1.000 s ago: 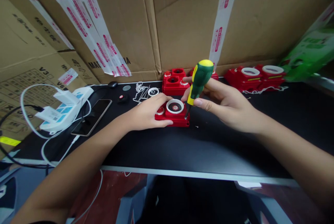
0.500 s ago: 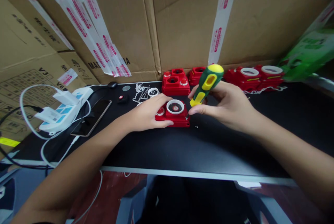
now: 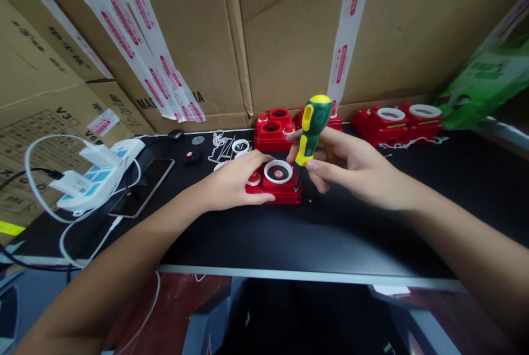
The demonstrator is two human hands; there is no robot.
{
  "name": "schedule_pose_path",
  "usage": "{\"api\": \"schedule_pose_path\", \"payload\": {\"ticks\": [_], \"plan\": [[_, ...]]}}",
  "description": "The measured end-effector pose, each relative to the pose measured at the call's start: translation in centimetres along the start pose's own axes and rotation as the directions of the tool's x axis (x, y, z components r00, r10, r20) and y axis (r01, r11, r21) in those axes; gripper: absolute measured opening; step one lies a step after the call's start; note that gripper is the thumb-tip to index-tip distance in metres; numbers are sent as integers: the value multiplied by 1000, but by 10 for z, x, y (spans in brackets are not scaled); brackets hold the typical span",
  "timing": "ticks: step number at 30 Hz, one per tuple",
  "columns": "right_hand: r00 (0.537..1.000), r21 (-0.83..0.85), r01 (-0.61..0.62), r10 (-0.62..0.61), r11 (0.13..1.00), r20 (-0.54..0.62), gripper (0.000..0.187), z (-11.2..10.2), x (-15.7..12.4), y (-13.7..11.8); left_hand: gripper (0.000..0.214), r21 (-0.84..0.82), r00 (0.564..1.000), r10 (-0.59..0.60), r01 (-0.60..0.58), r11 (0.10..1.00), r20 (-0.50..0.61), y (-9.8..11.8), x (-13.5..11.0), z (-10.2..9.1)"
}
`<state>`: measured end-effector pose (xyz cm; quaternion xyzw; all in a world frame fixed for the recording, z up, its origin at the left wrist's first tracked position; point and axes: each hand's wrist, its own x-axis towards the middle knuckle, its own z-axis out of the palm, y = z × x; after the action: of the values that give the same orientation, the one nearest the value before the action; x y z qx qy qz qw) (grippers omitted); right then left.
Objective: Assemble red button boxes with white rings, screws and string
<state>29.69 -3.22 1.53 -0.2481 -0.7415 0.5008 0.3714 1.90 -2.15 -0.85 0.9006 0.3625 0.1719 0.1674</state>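
Observation:
A red box-shaped device (image 3: 281, 192) with a white ring (image 3: 278, 172) on top lies on the black table. My left hand (image 3: 231, 181) grips its left side, fingers over the top and thumb along the front. My right hand (image 3: 347, 165) holds a green and yellow screwdriver (image 3: 314, 126) by the lower handle. The screwdriver stands nearly upright, its dark shaft reaching down to the device's right front corner. Just right of that corner a tiny screw-like piece (image 3: 309, 200) lies on the table.
More red devices (image 3: 275, 137) stand behind, with others (image 3: 382, 126) at the back right. Loose white rings (image 3: 240, 146) and strips lie left of them. A phone (image 3: 142, 187) and a white power strip (image 3: 99, 176) occupy the left. Cardboard boxes (image 3: 289, 30) wall the back.
The screwdriver has swung more upright and shifted slightly left, and its shaft now shows at the device's corner. My right fingers have spread around the handle. My left hand keeps its grip.

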Motion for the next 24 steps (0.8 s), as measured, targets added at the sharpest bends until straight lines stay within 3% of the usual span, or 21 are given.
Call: {"api": "schedule_pose_path", "payload": {"ticks": [4, 11, 15, 24], "plan": [[998, 8, 59, -59, 998, 18, 32, -3, 1, 0, 68, 8, 1000, -5, 5, 1000, 3, -1, 0, 0], [999, -93, 4, -8, 996, -40, 36, -3, 1, 2, 62, -33, 1000, 0, 0, 999, -4, 1, -1, -1], [996, -167, 24, -38, 986, -81, 42, -4, 0, 7, 61, -38, 1000, 17, -17, 999, 0, 0, -1, -1], [998, -218, 44, -50, 975, -23, 38, -4, 0, 0, 62, -50, 1000, -15, 15, 999, 7, -1, -2, -2]]}}
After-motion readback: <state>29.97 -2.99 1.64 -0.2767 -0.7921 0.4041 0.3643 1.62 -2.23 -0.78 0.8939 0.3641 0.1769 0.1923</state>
